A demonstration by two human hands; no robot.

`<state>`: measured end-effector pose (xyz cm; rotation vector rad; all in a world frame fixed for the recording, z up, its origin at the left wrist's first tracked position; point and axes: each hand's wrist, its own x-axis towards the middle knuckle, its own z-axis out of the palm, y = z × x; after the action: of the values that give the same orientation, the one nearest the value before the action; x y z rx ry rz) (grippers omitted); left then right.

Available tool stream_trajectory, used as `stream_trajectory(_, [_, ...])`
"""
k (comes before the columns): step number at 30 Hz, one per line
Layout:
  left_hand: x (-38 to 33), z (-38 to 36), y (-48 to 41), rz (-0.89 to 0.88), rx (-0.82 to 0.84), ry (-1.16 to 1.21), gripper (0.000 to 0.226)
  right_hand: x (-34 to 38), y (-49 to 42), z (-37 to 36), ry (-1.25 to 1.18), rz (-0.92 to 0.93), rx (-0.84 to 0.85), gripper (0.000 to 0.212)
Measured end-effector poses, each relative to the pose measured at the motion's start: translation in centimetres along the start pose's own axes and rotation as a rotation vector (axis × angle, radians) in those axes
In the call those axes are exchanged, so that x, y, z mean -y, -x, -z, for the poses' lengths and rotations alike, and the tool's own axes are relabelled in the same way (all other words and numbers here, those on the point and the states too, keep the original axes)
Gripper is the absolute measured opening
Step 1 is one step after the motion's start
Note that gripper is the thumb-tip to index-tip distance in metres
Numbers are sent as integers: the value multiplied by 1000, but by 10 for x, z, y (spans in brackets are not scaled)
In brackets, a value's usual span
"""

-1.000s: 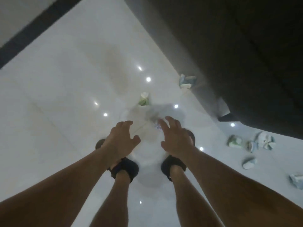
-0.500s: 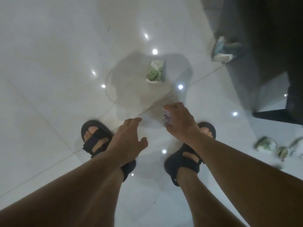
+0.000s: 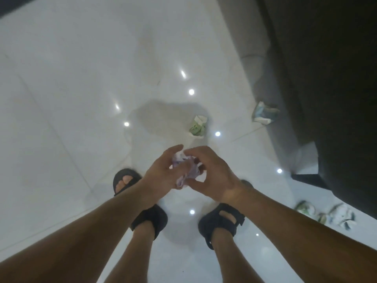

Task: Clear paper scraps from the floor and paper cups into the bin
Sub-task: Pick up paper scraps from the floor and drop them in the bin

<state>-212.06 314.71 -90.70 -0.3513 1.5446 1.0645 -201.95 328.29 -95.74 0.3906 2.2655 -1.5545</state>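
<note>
A crumpled purple-and-white paper scrap (image 3: 186, 169) sits between my two hands above the white floor. My left hand (image 3: 161, 174) curls its fingers round the scrap from the left. My right hand (image 3: 212, 176) pinches it from the right. A green-and-white crumpled scrap (image 3: 197, 127) lies on the floor just ahead of my hands. A blue-and-white scrap (image 3: 264, 113) lies further right, against the dark furniture. Several more scraps (image 3: 326, 214) lie at the right edge. No bin or paper cup is in view.
Dark furniture (image 3: 326, 88) fills the right side, its base reaching the floor at the right. My feet in black sandals (image 3: 220, 221) stand on glossy white tiles (image 3: 81, 99) below my hands. Ceiling lights reflect in the floor.
My right hand has lifted the purple scrap off the floor. My left hand has come across and taken hold of it too. The view has risen away from the floor.
</note>
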Motion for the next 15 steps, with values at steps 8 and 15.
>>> stream_trajectory(8, [47, 28, -26, 36, -170, -292, 30, -42, -32, 8, 424, 17, 112, 93])
stream_trajectory(15, [104, 61, -40, 118, -326, -521, 41, -73, -102, -7, 886, -225, 150, 83])
